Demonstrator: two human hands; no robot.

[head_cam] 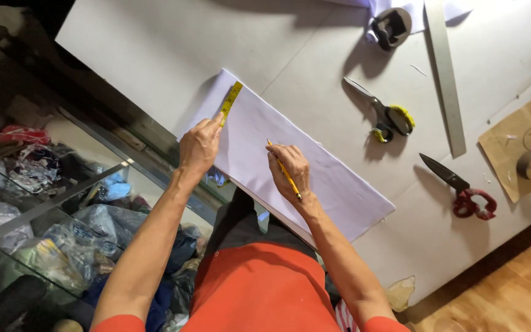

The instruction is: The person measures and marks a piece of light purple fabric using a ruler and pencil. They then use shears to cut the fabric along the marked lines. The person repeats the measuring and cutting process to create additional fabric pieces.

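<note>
The person is marking a measure on a folded pale lilac fabric (290, 154), which is lying slantwise near the counter's (155, 49) near edge. The left hand (199, 146) is pressing with an outstretched finger one yellow measuring tape (231, 101) along the fabric's left short edge. The right hand (291, 171) is gripping one yellow pencil (285, 172), its point touching the fabric close to the middle. By my judgement the marking step is going on, and the next move is calling for the tape to be kept flat and steady while the pencil is making a small clean mark. Going further right, two pairs of scissors are lying well apart from the fabric: one with yellow-trimmed handles (383, 112), one with red handles (462, 187). One long metal ruler (447, 74) is lying toward the far right corner.
</note>
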